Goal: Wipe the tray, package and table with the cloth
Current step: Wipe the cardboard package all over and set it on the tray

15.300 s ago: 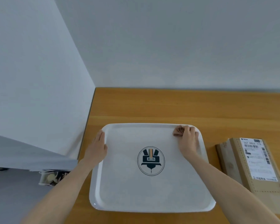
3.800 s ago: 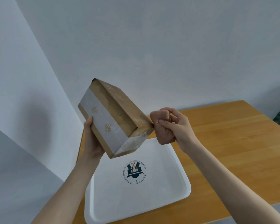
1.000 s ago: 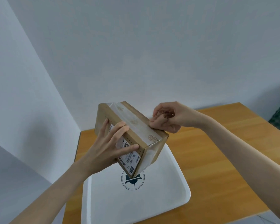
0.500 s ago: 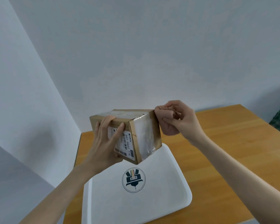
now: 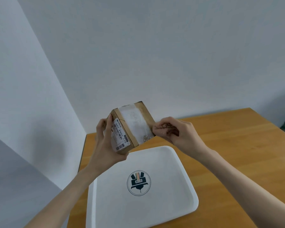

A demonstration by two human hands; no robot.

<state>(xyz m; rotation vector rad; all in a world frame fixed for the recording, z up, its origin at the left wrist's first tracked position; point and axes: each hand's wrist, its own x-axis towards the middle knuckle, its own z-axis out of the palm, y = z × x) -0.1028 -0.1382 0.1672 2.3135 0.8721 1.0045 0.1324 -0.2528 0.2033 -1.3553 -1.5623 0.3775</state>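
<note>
Head view: left grip (image 5: 105, 143) clasps package (image 5: 131, 128), right grip (image 5: 179, 132) pinches cloth (image 5: 167, 127) against its end; likely light, stiff, tape (image 5: 138, 122) slick, so hold cardboard edges.

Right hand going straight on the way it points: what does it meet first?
The cardboard package, at the right edge of its taped face; the cloth in the right hand looks almost touching it, depth unclear.

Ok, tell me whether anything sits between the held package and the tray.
Nothing visible does. The left hand holds the package in the air; the tray below shows only its printed logo. The right hand holds the cloth against the package.
</note>
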